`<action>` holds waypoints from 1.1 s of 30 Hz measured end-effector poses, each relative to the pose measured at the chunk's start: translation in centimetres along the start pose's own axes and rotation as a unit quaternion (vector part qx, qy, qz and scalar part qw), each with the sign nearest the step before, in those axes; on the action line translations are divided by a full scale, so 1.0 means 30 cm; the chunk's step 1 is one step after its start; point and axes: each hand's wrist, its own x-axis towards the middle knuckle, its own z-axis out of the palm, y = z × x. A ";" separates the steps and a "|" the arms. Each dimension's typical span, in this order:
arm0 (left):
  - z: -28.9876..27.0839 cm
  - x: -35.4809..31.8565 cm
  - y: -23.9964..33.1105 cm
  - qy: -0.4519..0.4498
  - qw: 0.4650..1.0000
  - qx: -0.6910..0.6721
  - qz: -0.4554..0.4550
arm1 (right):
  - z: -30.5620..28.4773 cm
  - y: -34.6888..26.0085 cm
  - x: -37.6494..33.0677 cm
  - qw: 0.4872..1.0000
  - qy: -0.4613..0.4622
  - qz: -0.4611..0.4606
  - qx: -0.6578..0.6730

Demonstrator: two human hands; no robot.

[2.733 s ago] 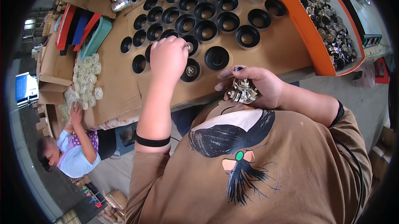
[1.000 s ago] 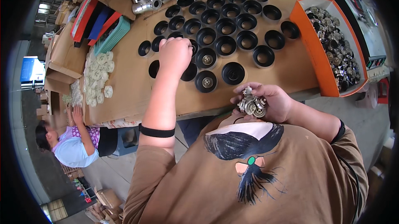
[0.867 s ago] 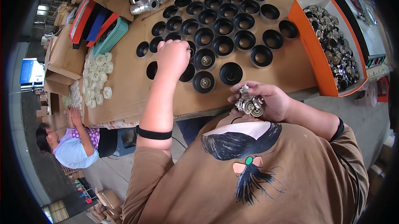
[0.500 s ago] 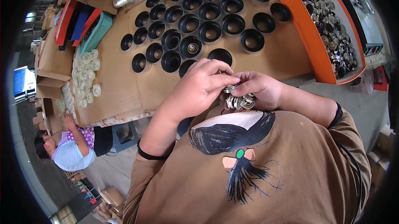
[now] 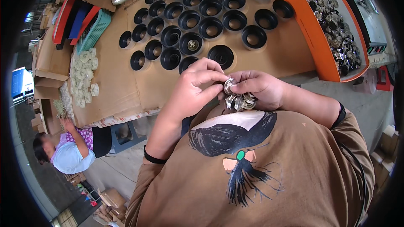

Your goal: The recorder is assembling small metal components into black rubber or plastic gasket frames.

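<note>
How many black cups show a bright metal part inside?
1: the black cup just beyond the left hand, its bright metal part inside. The partly covered cup by that hand may hide another.

Top ctr, here's the workbench (image 5: pixel 120 86), brown cardboard over its top. Gray floor (image 5: pixel 111 176) spreads lower L, more of it far R. Blue-gray stool (image 5: pixel 122 146) just below the bench edge, L of ctr. Far L, strong glare w/ a blue patch: window or doorway (image 5: pixel 26 87), can't tell. Cardboard boxes (image 5: pixel 385 143) piled lower R.
</note>
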 end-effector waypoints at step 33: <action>-0.254 -0.039 -0.161 0.402 0.906 -0.127 -0.042 | 0.001 -0.009 -0.033 0.996 0.075 0.008 0.052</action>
